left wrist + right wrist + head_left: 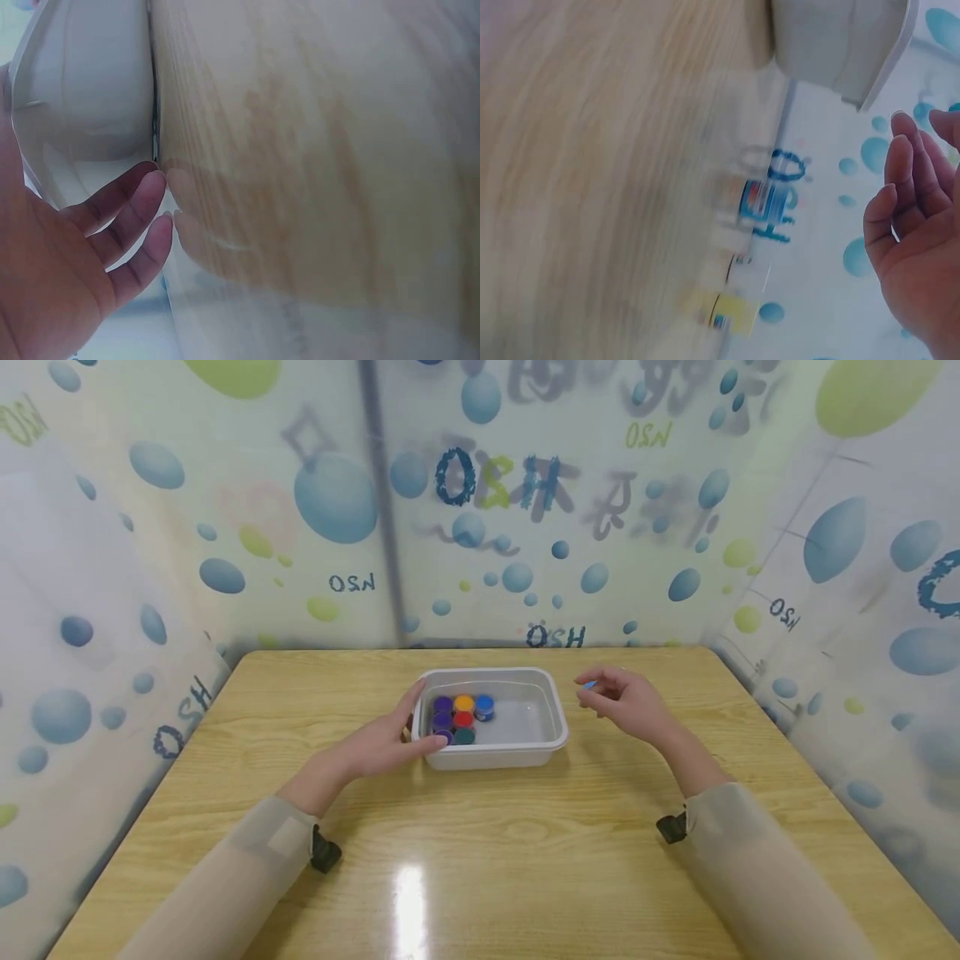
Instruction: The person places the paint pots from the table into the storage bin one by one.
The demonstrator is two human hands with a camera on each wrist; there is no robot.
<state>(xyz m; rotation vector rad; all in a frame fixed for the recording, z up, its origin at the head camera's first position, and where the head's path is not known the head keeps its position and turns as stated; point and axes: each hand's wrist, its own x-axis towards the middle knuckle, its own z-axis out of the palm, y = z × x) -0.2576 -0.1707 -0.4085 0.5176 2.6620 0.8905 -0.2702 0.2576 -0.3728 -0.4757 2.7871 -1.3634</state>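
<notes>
A white plastic box [495, 758] stands near the back of the table. Several small paint jars [464, 702] fill its left part, their tops purple, orange, red, dark green and blue. My left hand [378, 745] holds the box's left end, thumb over the front rim and forefinger along the side. Its other fingers [142, 202] hang beside the box's wall near the tabletop. To the right of the box hovers my right hand [630, 703], fingers loosely bent. A blue patch shows between its thumb and forefinger. Beyond that hand, a blue-labelled jar [757, 201] stands on the table.
A pale jar [744, 271] and a yellow jar [733, 313] stand farther right on the wooden table [487, 860]; my right hand hides that area in the head view. Patterned curtains [465, 568] enclose the table's back and sides.
</notes>
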